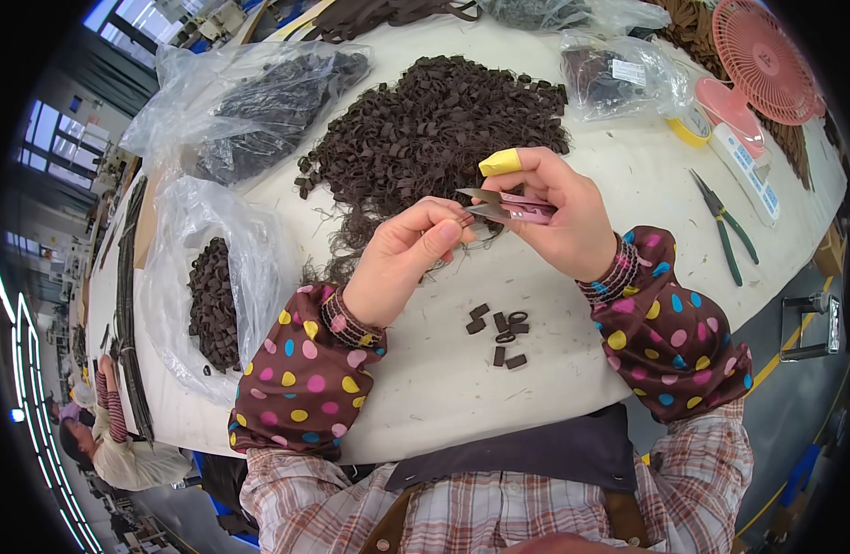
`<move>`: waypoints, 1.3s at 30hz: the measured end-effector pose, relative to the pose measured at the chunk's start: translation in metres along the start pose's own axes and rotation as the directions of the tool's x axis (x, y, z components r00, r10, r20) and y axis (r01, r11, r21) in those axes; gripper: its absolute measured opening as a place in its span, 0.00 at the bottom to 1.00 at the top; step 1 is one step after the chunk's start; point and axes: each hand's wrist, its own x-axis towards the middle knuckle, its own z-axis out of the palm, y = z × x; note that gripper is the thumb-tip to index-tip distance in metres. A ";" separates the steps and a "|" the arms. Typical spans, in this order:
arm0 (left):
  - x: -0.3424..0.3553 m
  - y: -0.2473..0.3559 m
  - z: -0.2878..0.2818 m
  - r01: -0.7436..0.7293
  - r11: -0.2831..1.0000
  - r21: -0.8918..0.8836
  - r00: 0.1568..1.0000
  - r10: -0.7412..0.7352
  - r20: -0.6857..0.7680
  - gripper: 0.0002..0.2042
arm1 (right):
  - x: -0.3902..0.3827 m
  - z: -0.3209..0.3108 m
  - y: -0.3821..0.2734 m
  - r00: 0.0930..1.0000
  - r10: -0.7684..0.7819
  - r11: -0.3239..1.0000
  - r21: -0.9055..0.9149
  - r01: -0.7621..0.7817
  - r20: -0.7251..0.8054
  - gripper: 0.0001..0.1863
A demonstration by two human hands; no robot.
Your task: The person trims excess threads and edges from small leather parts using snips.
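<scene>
My left hand (pixel 402 254) is closed in a pinch on a small dark brown loop (pixel 466 219), mostly hidden by the fingertips. My right hand (pixel 568 217) grips a pair of thread snips (pixel 528 211) with pinkish handles, and the blades point left, right at the pinched piece. Yellow tape (pixel 500 163) wraps a fingertip of the right hand. Behind both hands spreads a big heap of dark brown loops (pixel 425 120), with loose threads (pixel 355 231) trailing off its near side. Several separate loops (pixel 506 325) lie on the white table in front of me.
A clear plastic bag (pixel 268 240) at left holds more loops (pixel 214 300); other filled bags (pixel 291 102) stand farther back. To the right lie green-handled pliers (pixel 726 228), a yellow tape roll (pixel 691 129) and a pink fan (pixel 766 60). Another person (pixel 120 452) works at far left.
</scene>
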 end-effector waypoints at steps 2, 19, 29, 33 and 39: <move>0.001 0.003 -0.007 0.059 0.997 0.059 0.998 -0.060 0.026 0.11 | -0.001 -0.002 -0.005 0.995 -0.095 0.972 -0.216 0.096 0.015 0.22; 0.006 0.011 -0.003 0.269 0.962 -0.053 0.951 -0.257 0.173 0.09 | -0.005 0.002 0.009 0.965 -0.256 0.898 -0.355 0.259 0.057 0.26; 0.006 -0.003 0.007 0.019 0.982 -0.186 0.998 -0.029 -0.048 0.07 | -0.010 0.015 0.005 0.990 0.000 0.992 -0.125 -0.017 -0.140 0.27; 0.008 -0.016 0.013 -0.199 0.976 -0.093 0.974 0.187 -0.125 0.07 | -0.009 0.028 0.004 0.966 0.164 0.961 0.253 -0.111 -0.200 0.24; 0.007 -0.011 0.012 -0.267 0.957 0.110 0.960 0.274 -0.050 0.06 | -0.011 0.031 0.001 0.928 0.322 0.860 0.467 -0.206 -0.185 0.19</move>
